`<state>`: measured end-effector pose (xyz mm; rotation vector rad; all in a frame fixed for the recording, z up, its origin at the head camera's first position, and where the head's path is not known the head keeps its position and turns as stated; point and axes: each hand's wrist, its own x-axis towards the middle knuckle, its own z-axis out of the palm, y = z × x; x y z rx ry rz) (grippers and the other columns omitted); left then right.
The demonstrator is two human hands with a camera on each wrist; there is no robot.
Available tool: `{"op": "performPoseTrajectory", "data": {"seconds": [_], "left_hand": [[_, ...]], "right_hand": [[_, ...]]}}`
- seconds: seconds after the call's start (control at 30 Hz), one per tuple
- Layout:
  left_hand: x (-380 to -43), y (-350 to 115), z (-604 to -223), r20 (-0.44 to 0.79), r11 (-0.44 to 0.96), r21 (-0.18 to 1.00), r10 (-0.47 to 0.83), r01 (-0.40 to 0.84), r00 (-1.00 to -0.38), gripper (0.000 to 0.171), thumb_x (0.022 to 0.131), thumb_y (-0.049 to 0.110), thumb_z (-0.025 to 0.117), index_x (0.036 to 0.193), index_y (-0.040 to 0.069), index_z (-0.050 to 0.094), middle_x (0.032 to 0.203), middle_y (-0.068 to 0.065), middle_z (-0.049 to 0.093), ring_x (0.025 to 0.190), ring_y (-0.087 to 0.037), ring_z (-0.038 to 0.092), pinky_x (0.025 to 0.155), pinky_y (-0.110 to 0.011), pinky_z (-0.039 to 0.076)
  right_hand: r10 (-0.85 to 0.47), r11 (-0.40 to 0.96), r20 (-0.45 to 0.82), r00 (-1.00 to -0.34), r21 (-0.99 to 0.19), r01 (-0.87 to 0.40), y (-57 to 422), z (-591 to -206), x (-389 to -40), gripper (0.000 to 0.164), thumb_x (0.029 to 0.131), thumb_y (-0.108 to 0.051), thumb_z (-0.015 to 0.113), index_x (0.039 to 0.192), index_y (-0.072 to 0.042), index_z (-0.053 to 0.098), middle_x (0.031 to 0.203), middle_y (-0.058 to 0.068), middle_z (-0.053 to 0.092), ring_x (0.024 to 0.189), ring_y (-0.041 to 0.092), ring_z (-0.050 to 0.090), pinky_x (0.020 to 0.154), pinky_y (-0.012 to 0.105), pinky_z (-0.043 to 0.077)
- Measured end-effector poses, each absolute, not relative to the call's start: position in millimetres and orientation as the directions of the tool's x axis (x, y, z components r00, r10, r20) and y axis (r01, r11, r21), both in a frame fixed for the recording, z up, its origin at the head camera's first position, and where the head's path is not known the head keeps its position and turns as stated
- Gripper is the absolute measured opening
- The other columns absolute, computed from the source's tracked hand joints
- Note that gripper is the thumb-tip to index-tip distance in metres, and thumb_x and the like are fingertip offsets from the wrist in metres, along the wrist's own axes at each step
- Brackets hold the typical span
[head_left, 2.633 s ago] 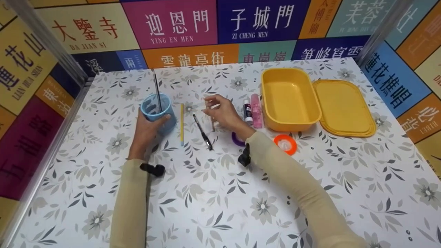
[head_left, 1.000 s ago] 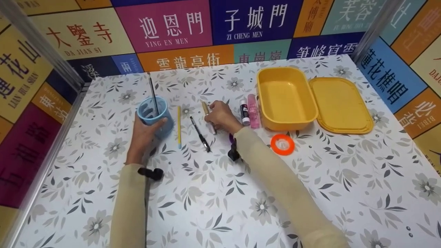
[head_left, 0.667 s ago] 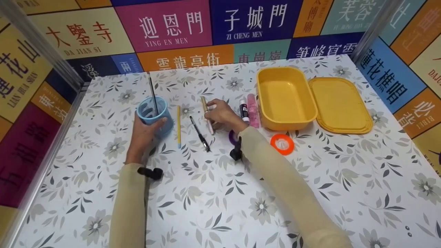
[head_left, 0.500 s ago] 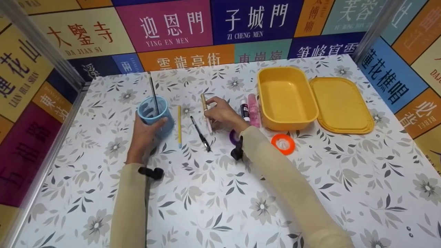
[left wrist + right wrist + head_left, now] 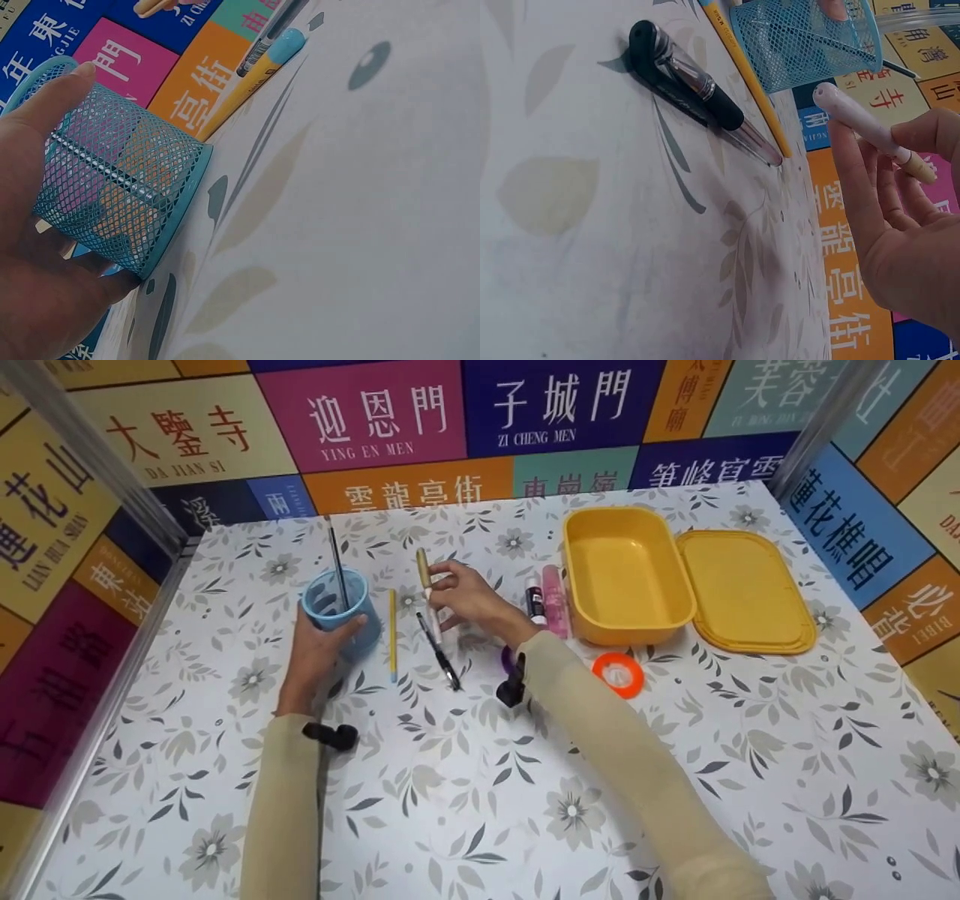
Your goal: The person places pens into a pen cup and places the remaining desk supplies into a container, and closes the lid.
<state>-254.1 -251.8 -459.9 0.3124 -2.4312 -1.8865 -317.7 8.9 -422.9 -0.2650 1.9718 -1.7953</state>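
My left hand grips a light-blue mesh pen holder from its side, thumb near the rim, and the holder stands upright on the table. One slim dark stick, perhaps a paintbrush, leans inside it. Between thumb and fingers, my right hand pinches a white marker with a gold-coloured end, raised above the tabletop. Below that hand lies a black gel pen with a clear barrel. A yellow pencil with a light-blue end rests between the gel pen and the holder.
Right of my right hand lie a glue stick, a pink tube, a purple ring partly hidden by the wrist, and an orange tape ring. Farther right are a yellow box and its lid. Printed panels enclose the table.
My right hand has taken hold of the marker, lifted it off the table and carried it left, over the gel pen's upper end. My left hand keeps its grip on the pen holder.
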Motion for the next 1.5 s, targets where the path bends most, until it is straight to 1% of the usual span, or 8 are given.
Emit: {"op": "performPoseTrajectory", "data": {"seconds": [0.13, 0.33, 0.47, 0.67, 0.83, 0.93, 1.2, 1.5], "left_hand": [[-253.6, -251.0, -459.8, -0.081, 0.21, 0.97, -0.189, -0.121, -0.979, 0.104, 0.082, 0.033, 0.084, 0.16, 0.024, 0.016, 0.163, -0.004, 0.031, 0.151, -0.021, 0.03, 0.126, -0.039, 0.024], [-245.8, -244.1, -444.2, -0.082, 0.167, 0.979, -0.179, -0.113, -0.98, 0.101, 0.083, 0.025, 0.083, 0.159, 0.018, 0.017, 0.162, -0.008, 0.032, 0.151, -0.024, 0.031, 0.126, -0.038, 0.025], [-250.9, -247.4, -453.4, -0.063, 0.195, 0.976, -0.187, -0.1, -0.98, 0.102, 0.082, 0.028, 0.083, 0.16, 0.02, 0.017, 0.162, -0.007, 0.032, 0.151, -0.023, 0.031, 0.126, -0.037, 0.025], [-257.8, -249.8, -465.6, -0.049, 0.225, 0.97, -0.182, -0.09, -0.982, 0.104, 0.081, 0.035, 0.084, 0.159, 0.024, 0.017, 0.162, -0.004, 0.033, 0.15, -0.021, 0.032, 0.126, -0.037, 0.024], [-257.5, -252.2, -465.3, -0.041, 0.219, 0.972, -0.194, -0.084, -0.98, 0.105, 0.08, 0.035, 0.085, 0.159, 0.022, 0.017, 0.161, -0.005, 0.034, 0.149, -0.021, 0.033, 0.126, -0.036, 0.024], [-257.0, -252.2, -464.9, -0.043, 0.201, 0.976, -0.199, -0.084, -0.979, 0.105, 0.08, 0.033, 0.085, 0.159, 0.022, 0.017, 0.16, -0.005, 0.035, 0.149, -0.021, 0.033, 0.126, -0.036, 0.024], [-257.7, -248.5, -465.8, -0.029, 0.228, 0.971, -0.185, -0.072, -0.982, 0.104, 0.081, 0.033, 0.084, 0.159, 0.021, 0.018, 0.161, -0.005, 0.034, 0.15, -0.021, 0.033, 0.126, -0.037, 0.025], [-256.8, -252.5, -463.7, -0.061, 0.258, 0.96, -0.201, -0.113, -0.978, 0.105, 0.081, 0.034, 0.083, 0.16, 0.024, 0.015, 0.162, -0.003, 0.033, 0.15, -0.021, 0.032, 0.126, -0.038, 0.025]], "right_hand": [[-0.446, 0.1, -0.162, -0.88, -0.986, 0.131, 4.6, -417.9, -316.4, 0.045, 0.095, -0.004, 0.057, 0.138, -0.016, 0.049, 0.136, 0.026, 0.055, 0.09, 0.02, 0.063, 0.061, 0.033, 0.062], [-0.431, 0.109, -0.157, -0.888, -0.987, 0.122, -2.8, -410.9, -318.0, 0.041, 0.099, -0.012, 0.057, 0.138, -0.019, 0.05, 0.131, 0.021, 0.06, 0.106, 0.029, 0.066, 0.067, 0.036, 0.063], [-0.44, 0.113, -0.157, -0.884, -0.987, 0.119, -8.6, -404.1, -318.3, 0.04, 0.1, -0.013, 0.057, 0.138, -0.018, 0.05, 0.126, 0.018, 0.063, 0.099, 0.024, 0.067, 0.064, 0.034, 0.062], [-0.452, 0.064, -0.127, -0.883, -0.992, 0.11, -16.0, -391.7, -318.4, 0.052, 0.098, -0.008, 0.06, 0.146, -0.017, 0.042, 0.112, 0.013, 0.064, 0.092, 0.022, 0.069, 0.063, 0.035, 0.063], [-0.432, 0.022, -0.094, -0.897, -0.995, 0.094, -26.7, -387.2, -320.1, 0.065, 0.096, -0.007, 0.062, 0.152, -0.019, 0.033, 0.115, 0.017, 0.063, 0.094, 0.023, 0.071, 0.079, 0.041, 0.063], [-0.409, 0.0, -0.073, -0.91, -0.997, 0.08, -32.6, -387.5, -321.0, 0.061, 0.098, -0.01, 0.062, 0.152, -0.017, 0.034, 0.115, 0.016, 0.064, 0.095, 0.024, 0.071, 0.083, 0.042, 0.063], [-0.339, -0.042, -0.02, -0.94, -0.998, 0.037, -43.5, -386.9, -321.5, 0.046, 0.101, -0.021, 0.059, 0.145, -0.017, 0.046, 0.109, 0.013, 0.067, 0.098, 0.025, 0.072, 0.076, 0.035, 0.063], [-0.318, -0.091, 0.059, -0.946, -0.995, -0.032, -57.2, -375.3, -319.1, 0.04, 0.1, -0.02, 0.061, 0.138, -0.015, 0.052, 0.116, 0.014, 0.067, 0.1, 0.02, 0.071, 0.086, 0.037, 0.062]]}}
